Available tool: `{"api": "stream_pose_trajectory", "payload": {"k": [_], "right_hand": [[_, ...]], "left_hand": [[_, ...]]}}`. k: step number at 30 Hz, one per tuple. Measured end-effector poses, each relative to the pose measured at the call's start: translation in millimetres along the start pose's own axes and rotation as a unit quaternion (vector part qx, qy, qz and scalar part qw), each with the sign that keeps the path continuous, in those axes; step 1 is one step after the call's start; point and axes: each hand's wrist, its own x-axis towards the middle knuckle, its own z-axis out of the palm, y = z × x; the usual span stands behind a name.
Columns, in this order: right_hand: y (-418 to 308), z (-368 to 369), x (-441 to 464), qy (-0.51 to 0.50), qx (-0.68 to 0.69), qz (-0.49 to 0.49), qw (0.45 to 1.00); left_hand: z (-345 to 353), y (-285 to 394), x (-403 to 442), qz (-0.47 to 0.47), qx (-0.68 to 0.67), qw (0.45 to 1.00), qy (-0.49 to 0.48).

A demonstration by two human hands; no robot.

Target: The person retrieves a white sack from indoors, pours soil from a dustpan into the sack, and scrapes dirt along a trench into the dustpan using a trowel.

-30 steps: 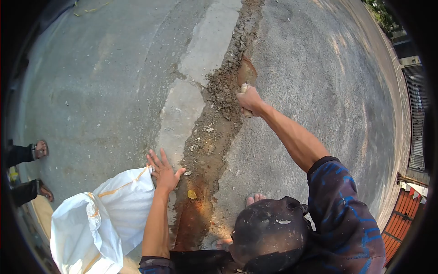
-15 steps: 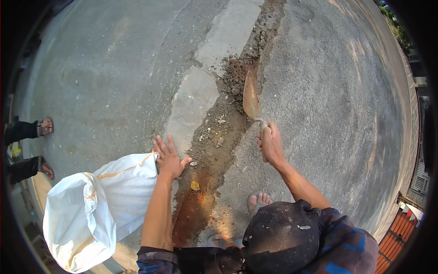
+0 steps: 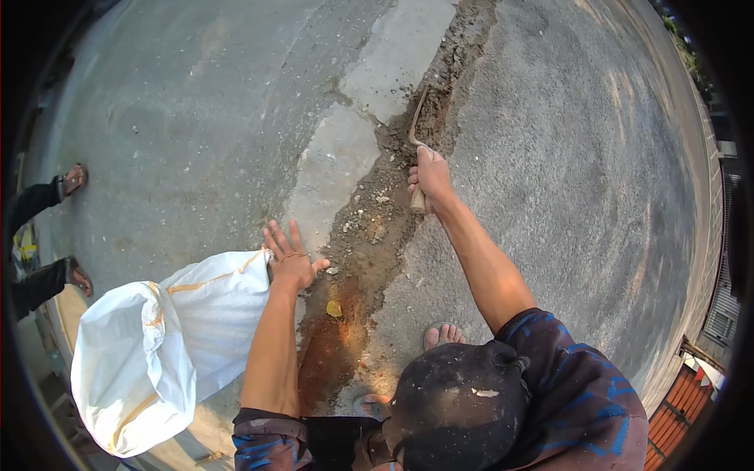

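Note:
My right hand is wrapped round the handle of a trowel, whose blade is turned on edge in the loose soil of a narrow trench. My left hand rests with fingers spread on the pale concrete strip, beside the trench's left edge. Its wrist side is close to the top of a white sack with orange stitching. A yellow leaf lies on the reddish, wet part of the trench, below and right of my left hand.
Rough asphalt borders the trench on the right, smoother grey pavement lies left. Another person's feet in sandals stand at the far left. My cap is at the bottom. An orange slatted gate is at the lower right.
My right hand has moved up and left along the trench, and the trowel blade has turned from flat to edge-on. The other person's upper foot has shifted upward. My left hand stays spread.

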Motion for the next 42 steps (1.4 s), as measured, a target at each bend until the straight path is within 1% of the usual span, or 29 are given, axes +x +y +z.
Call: {"api": "stream_pose_trajectory", "payload": {"k": [1,5,7,8,10,11,13,14,16,17,19,21,23,25,27,29,31,33,35,37,39,41,42], "right_hand": [[1.6,-5.3,-11.6,0.000,0.030,0.029,0.999],[32.4,-24.1,-47.0,-0.043,0.057,0.048,0.996],[34.9,-31.1,-71.4,-0.114,0.089,0.074,0.987],[31.0,-27.0,-78.7,-0.111,0.088,0.086,0.986],[13.2,-8.6,-75.1,-0.110,0.091,0.009,0.990],[11.7,2.1,-64.9,-0.105,0.093,0.007,0.990],[19.9,26.6,-43.7,-0.094,-0.022,-0.037,0.995],[35.7,33.4,-37.3,-0.074,-0.094,-0.070,0.990],[68.2,32.6,-26.0,-0.004,-0.169,-0.112,0.979],[65.1,27.5,-33.8,-0.008,-0.174,-0.108,0.979],[47.5,9.0,-54.2,-0.016,-0.099,-0.018,0.995],[50.8,1.4,-65.7,-0.009,-0.084,-0.011,0.996],[52.7,-8.4,-76.3,-0.008,-0.074,-0.011,0.997],[60.5,-23.9,-88.4,-0.047,0.007,0.070,0.996],[60.3,-28.1,-116.1,-0.061,0.011,0.076,0.995],[59.2,-22.3,-137.3,-0.069,0.015,0.098,0.993],[65.4,-1.7,-155.7,-0.115,-0.003,0.069,0.991],[88.9,27.4,-152.8,-0.107,-0.016,0.067,0.992],[100.3,31.7,-139.4,-0.108,-0.032,0.066,0.991],[109.4,26.9,-126.0,-0.086,-0.103,-0.009,0.991],[115.9,2.7,-135.6,-0.077,-0.101,0.013,0.992],[105.8,-4.7,-132.7,-0.073,-0.105,0.003,0.992],[105.5,-5.8,-141.3,-0.072,-0.086,0.031,0.993]], "left_hand": [[-1.7,-0.3,-1.8,-0.005,-0.002,1.000,-0.010],[-3.0,-1.0,1.4,-0.007,-0.016,1.000,-0.006],[3.1,-3.6,1.8,0.002,0.013,1.000,0.001],[4.6,-4.6,-1.7,-0.001,0.014,1.000,-0.011],[-5.2,1.4,-3.1,-0.012,0.023,0.999,-0.022],[-7.4,2.7,-3.7,-0.019,0.018,0.999,-0.031],[-8.8,4.0,-5.6,-0.019,0.017,0.999,-0.034],[-10.8,5.1,-5.5,-0.026,0.013,0.999,-0.040],[-16.8,5.7,-2.9,-0.025,0.012,0.999,-0.039],[-13.0,5.4,-5.9,-0.027,0.009,0.998,-0.049],[-8.9,6.4,-7.5,-0.029,0.010,0.998,-0.056],[-8.1,2.5,-3.7,-0.033,0.012,0.998,-0.050],[-0.5,-1.5,3.8,-0.013,0.002,1.000,-0.027],[-2.7,-1.2,3.7,-0.015,0.007,0.999,-0.031],[-4.4,-1.4,3.8,-0.021,0.014,0.999,-0.041],[-3.3,-1.1,2.4,-0.015,0.027,0.999,-0.030],[1.1,-1.4,0.9,-0.018,0.026,0.999,-0.044],[-8.0,3.1,0.8,-0.025,0.013,0.998,-0.052],[-5.1,4.3,2.1,-0.021,0.025,0.999,-0.036],[-1.5,-2.5,7.9,-0.026,0.043,0.998,-0.029],[2.0,-1.0,6.5,-0.021,0.026,0.999,-0.027],[-5.3,2.4,0.8,-0.022,0.021,0.999,-0.033],[-9.2,3.1,-2.0,-0.024,0.019,0.999,-0.045]]}}
